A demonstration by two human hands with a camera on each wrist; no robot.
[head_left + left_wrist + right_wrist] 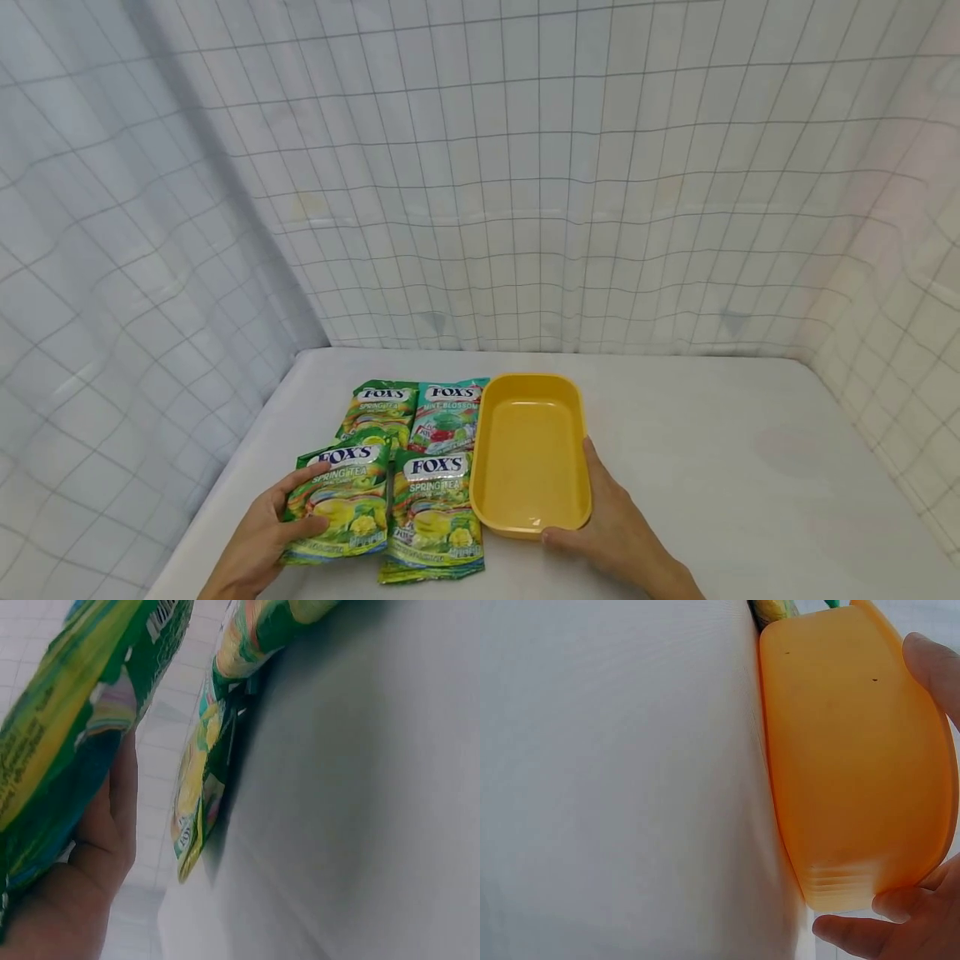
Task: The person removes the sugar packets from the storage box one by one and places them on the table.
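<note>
My left hand (258,529) grips a green Fox's Spring Tea candy bag (351,508) by its left side, thumb and fingers on its printed face. The left wrist view shows this candy bag (82,712) raised off the table. Under and beside it lie another Spring Tea bag (438,512), a third one (381,404) behind, and a teal Mint Blossom bag (447,417). My right hand (618,533) holds the near right corner of a yellow plastic tray (532,458), thumb at the front edge and fingers along the right side. Nothing lies inside the tray.
A white-covered table (712,467) carries everything. White grid-patterned curtains (540,208) enclose it at the back and on both sides. The tray stands directly right of the candy bags, close against them.
</note>
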